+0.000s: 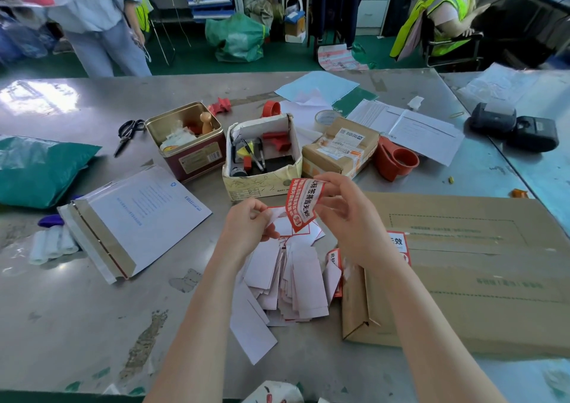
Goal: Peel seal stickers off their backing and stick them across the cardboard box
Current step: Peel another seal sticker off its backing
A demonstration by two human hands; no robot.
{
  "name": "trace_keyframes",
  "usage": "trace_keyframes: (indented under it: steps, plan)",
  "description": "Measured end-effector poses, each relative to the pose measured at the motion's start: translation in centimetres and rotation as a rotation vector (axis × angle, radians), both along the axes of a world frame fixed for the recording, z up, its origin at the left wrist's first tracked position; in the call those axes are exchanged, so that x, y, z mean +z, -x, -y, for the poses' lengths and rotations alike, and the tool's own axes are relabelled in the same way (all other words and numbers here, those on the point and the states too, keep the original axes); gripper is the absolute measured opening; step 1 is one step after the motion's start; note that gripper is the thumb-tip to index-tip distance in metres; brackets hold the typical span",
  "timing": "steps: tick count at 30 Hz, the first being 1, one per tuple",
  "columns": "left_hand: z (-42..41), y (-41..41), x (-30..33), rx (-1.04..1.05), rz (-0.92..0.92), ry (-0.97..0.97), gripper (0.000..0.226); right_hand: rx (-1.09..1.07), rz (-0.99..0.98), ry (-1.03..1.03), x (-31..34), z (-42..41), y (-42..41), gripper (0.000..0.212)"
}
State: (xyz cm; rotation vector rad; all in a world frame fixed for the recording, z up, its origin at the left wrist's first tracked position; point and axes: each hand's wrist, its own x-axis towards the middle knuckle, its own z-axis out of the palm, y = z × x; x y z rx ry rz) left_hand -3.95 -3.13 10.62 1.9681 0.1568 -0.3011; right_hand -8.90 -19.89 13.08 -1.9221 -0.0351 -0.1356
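A red and white seal sticker (pixel 303 203) curls up between my hands above the table. My right hand (pixel 345 214) pinches its top end, and my left hand (pixel 249 228) pinches the white backing sheet (pixel 283 225) from which it is half peeled. Below them lies a pile of white backing strips (pixel 287 282). To the right lies a flat cardboard box (pixel 481 273); a stuck sticker (pixel 399 244) shows at its left edge beside my right wrist, and another red sticker (pixel 335 257) peeks out beneath my right hand.
Behind my hands stand an open paper box of pens and stamps (pixel 262 159), a metal tin (pixel 188 140) and a small taped parcel (pixel 339 146). A white mailer (pixel 135 217) and green bag (pixel 40 168) lie left. Two people are beyond the table.
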Motion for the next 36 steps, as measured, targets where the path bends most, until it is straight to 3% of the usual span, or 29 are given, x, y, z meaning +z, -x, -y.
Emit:
trace_keyframes:
  steps: [8,18,29,36]
  plan:
    - [-0.3,-2.2,-0.9,0.051,-0.023,-0.058,0.011,-0.095,-0.012,-0.015,-0.3,-0.3,-2.2,0.045]
    - [-0.8,-5.4,-4.0,0.132,-0.107,-0.022,0.011,-0.264,0.004,0.015,-1.1,-0.3,-6.2,0.026]
    - [-0.3,-8.5,-8.4,0.19,-0.261,0.056,0.012,-0.204,-0.137,0.152,-2.5,-0.8,-9.1,0.029]
    - [-0.3,-9.4,-10.6,0.103,-0.226,0.02,0.017,-0.178,-0.223,0.23,-3.2,-0.8,-10.0,0.03]
